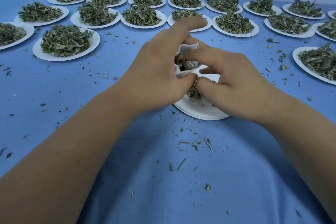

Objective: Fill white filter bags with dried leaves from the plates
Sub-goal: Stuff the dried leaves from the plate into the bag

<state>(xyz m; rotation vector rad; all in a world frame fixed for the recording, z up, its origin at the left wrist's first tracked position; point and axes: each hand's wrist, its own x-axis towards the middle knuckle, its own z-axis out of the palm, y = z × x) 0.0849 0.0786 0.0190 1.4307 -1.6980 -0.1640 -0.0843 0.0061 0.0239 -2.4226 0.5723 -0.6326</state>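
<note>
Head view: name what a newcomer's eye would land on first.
Two hands meet at the centre: the left hand grips a white filter bag while the right hand has its fingers at the bag's leaf-filled mouth, above a nearly bare plate. Behind them, rows of plates heaped with dried leaves span the blue cloth.

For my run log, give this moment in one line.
left hand: holds white filter bag; right hand: fingers on dried leaves in bag; paper plate beneath: nearly empty

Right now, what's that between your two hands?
In the head view, a white filter bag sits between the left hand and right hand, dried leaves showing in its open mouth.
</note>
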